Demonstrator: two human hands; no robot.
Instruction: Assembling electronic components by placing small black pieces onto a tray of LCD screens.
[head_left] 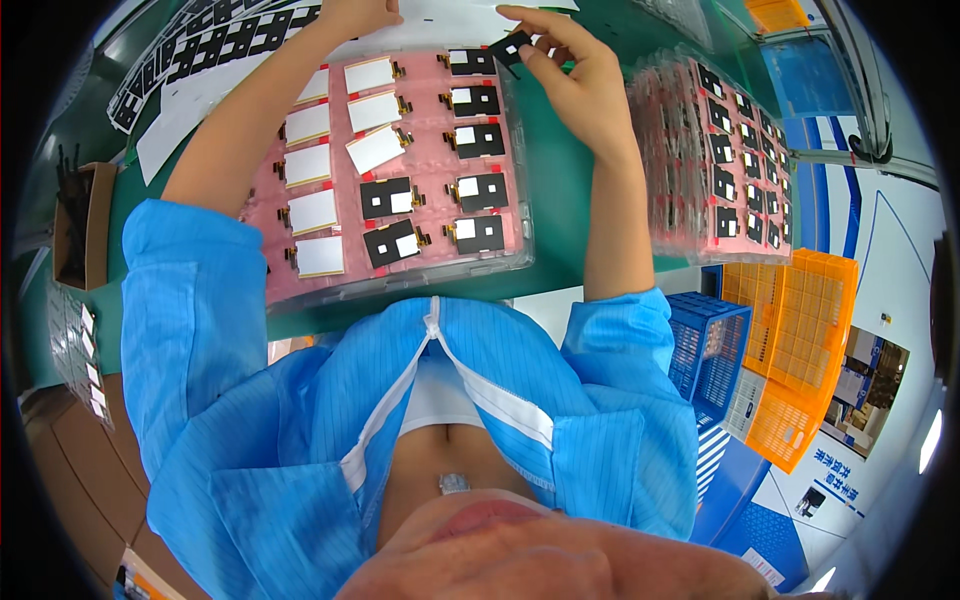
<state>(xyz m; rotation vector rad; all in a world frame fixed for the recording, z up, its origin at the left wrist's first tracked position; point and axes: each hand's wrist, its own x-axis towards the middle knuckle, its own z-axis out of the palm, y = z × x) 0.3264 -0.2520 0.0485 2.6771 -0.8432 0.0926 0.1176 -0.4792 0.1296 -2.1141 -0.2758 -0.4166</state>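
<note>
My right hand [585, 85] pinches a black die-cut sticker [509, 47] with small cut-outs, beside the far right corner of a pink tray [352, 226]. At the far edge my left hand [358, 16] is closed over a white sheet [435, 22], its fingertips together; whatever they hold is too small to make out. Small flat display modules with short flex tails lie in columns on the tray. Some show a plain white face, like this white module [374, 149]; others, like this black-covered module [480, 193], have a black layer with a white square.
Stacked trays of black-covered modules [700, 160] stand to the right on the green table [560, 225]. Sheets of black stickers [215, 50] lie at the far left. A cardboard box [95, 225] is at the left; blue [710, 345] and orange crates [800, 340] sit at the right.
</note>
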